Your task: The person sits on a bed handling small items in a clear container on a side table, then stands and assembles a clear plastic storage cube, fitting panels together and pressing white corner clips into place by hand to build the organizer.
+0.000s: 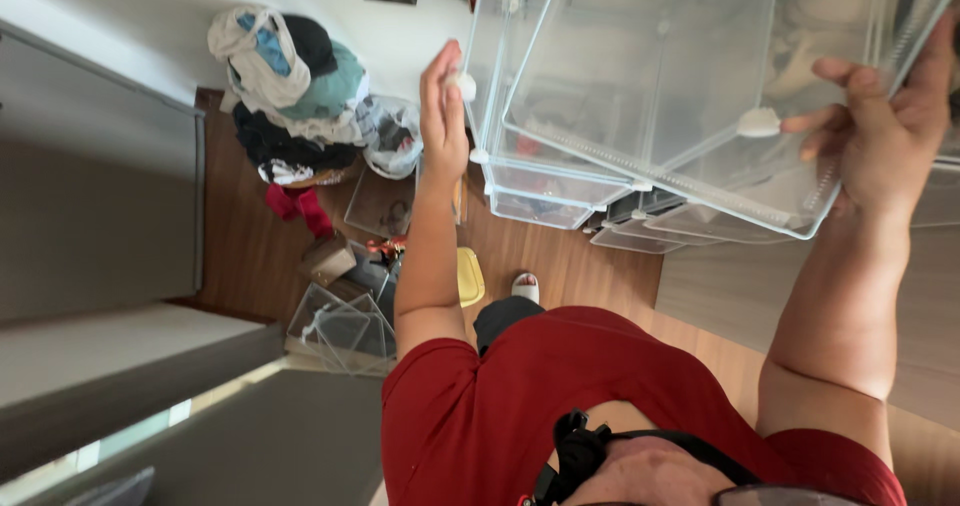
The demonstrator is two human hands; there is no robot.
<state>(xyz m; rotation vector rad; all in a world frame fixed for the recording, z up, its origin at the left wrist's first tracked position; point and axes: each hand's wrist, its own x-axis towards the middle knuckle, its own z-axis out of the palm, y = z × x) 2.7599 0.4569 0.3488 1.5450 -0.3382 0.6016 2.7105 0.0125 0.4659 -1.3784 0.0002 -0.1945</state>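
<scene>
Hands on empty clear box

Clear box cut off above

Both your arms are raised and bare below short red sleeves; your left hand is held upright with the palm turned inward and the fingers straight and close together; your right hand is higher and further out, its fingers curled and the thumb spread; both forearms rise nearly straight from the shoulders.
</scene>
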